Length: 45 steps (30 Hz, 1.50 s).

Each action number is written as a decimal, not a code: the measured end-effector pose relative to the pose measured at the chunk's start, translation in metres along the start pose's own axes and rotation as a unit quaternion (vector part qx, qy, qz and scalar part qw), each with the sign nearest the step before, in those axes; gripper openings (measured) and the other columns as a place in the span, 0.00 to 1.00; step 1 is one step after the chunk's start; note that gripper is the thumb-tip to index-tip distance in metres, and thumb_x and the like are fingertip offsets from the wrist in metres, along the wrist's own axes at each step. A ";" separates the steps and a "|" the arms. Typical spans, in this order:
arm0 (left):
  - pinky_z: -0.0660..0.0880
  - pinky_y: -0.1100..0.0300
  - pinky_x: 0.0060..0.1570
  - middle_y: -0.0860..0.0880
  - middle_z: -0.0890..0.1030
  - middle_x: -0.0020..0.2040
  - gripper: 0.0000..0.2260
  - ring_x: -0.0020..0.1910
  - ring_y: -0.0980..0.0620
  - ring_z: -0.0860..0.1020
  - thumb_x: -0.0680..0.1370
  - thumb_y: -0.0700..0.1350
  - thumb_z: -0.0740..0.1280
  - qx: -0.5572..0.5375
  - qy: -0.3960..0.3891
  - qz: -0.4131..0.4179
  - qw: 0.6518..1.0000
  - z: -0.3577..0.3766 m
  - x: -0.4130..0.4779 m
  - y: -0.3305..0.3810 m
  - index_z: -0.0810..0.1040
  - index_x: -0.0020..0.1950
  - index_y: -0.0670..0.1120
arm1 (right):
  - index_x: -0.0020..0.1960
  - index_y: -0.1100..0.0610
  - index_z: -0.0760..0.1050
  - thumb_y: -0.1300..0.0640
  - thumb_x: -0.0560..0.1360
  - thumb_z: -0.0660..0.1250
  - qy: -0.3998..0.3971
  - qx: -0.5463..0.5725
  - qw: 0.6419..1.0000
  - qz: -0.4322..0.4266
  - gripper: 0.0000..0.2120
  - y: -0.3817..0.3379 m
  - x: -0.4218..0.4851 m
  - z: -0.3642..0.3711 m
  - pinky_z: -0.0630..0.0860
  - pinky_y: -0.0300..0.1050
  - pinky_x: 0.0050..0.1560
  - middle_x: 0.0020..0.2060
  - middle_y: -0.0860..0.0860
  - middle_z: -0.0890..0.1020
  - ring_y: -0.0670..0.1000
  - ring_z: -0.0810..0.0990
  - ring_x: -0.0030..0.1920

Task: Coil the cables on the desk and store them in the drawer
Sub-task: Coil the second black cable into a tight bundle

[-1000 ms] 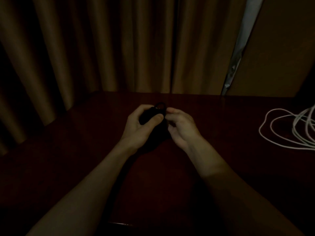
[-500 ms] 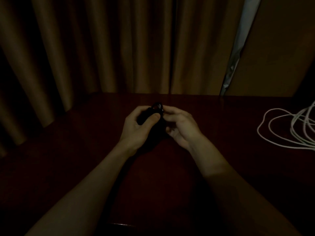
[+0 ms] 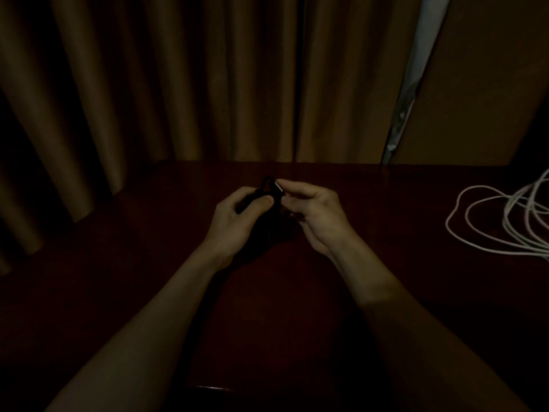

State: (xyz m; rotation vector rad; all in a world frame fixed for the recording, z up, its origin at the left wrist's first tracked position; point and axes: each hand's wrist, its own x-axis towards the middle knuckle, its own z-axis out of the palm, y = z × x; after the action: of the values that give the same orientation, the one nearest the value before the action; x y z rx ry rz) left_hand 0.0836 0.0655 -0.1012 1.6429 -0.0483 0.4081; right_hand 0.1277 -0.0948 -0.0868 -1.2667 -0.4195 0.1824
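Over the dark wooden desk (image 3: 386, 203), the left hand (image 3: 234, 217) grips a small coiled black cable (image 3: 269, 185) while the right hand (image 3: 315, 212) pinches its silvery-tipped end. A loose white cable (image 3: 490, 221) lies well apart, rightward.

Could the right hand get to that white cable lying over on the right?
Probably yes, once freed: the right hand pinches an end of the black cable that the left hand grips. The white cable lies loose on its side, only bare desk between.

Head-worn camera looks forward and down, close over the desk (image 3: 386, 209).
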 end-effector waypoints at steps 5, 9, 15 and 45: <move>0.82 0.52 0.52 0.54 0.87 0.51 0.06 0.51 0.52 0.86 0.81 0.47 0.70 -0.004 -0.005 0.013 1.000 -0.004 -0.001 0.003 0.85 0.55 0.55 | 0.53 0.51 0.84 0.71 0.78 0.66 -0.006 -0.061 0.998 -0.010 0.16 0.000 0.001 0.001 0.78 0.41 0.51 0.47 0.50 0.88 0.48 0.84 0.49; 0.78 0.65 0.59 0.61 0.82 0.62 0.17 0.61 0.64 0.80 0.82 0.48 0.70 0.046 -0.016 0.058 0.997 -0.001 -0.004 0.000 0.78 0.71 0.57 | 0.54 0.53 0.84 0.71 0.79 0.66 0.014 -0.096 0.995 -0.013 0.15 0.001 0.004 -0.001 0.76 0.40 0.45 0.48 0.52 0.86 0.47 0.83 0.46; 0.79 0.46 0.64 0.56 0.81 0.66 0.17 0.64 0.53 0.81 0.83 0.48 0.69 0.039 -0.031 0.059 0.997 -0.001 -0.003 -0.004 0.77 0.70 0.62 | 0.51 0.50 0.84 0.70 0.80 0.65 0.010 -0.066 0.998 -0.004 0.17 0.002 0.004 -0.004 0.76 0.40 0.46 0.48 0.52 0.86 0.47 0.83 0.46; 0.77 0.56 0.65 0.62 0.82 0.61 0.34 0.61 0.64 0.79 0.65 0.68 0.78 0.298 -0.093 0.083 0.947 -0.013 0.004 -0.012 0.79 0.69 0.60 | 0.53 0.52 0.86 0.62 0.78 0.73 0.056 -0.120 0.980 -0.149 0.07 0.001 0.006 -0.003 0.78 0.37 0.57 0.55 0.51 0.85 0.41 0.83 0.57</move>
State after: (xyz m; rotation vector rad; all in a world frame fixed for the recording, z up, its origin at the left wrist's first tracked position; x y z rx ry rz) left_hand 0.0873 0.0806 -0.1105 2.2833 -0.2236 0.4178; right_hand 0.1342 -0.0951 -0.0875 -1.4257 -0.5398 -0.1989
